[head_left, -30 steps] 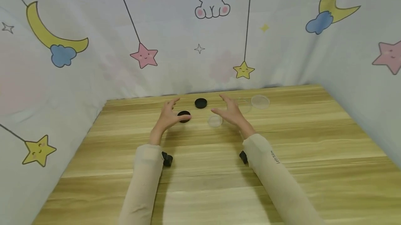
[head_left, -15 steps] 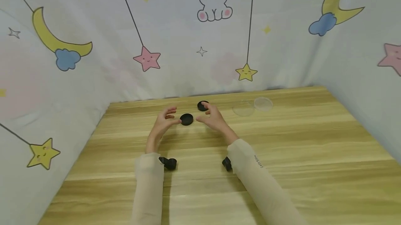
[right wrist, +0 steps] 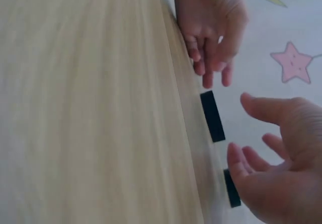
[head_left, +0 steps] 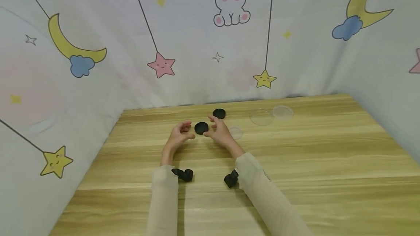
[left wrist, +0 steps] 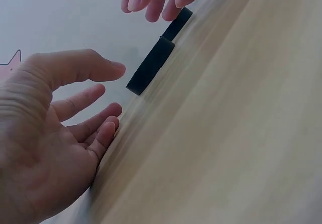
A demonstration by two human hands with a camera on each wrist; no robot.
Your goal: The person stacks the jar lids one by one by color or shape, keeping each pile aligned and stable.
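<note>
left hand (head_left: 178, 136): fingers loosely bent, thumb apart, nothing gripped; just beside near black disc, on its left
right hand (head_left: 220, 132): fingers spread, nothing held; thumb at near disc's edge, touch cannot be told
near black disc (head_left: 201, 128): flat on table (head_left: 328, 177), between the hands
far black disc (head_left: 219, 113): behind, close to right fingertips
small clear disc (head_left: 237, 132): just right of right hand, partly hidden
risk, black discs: low rims; a one-sided push could skid the near one, stray right fingertips could knock the far one
risk, clear disc: hard to see, right hand could brush it
</note>
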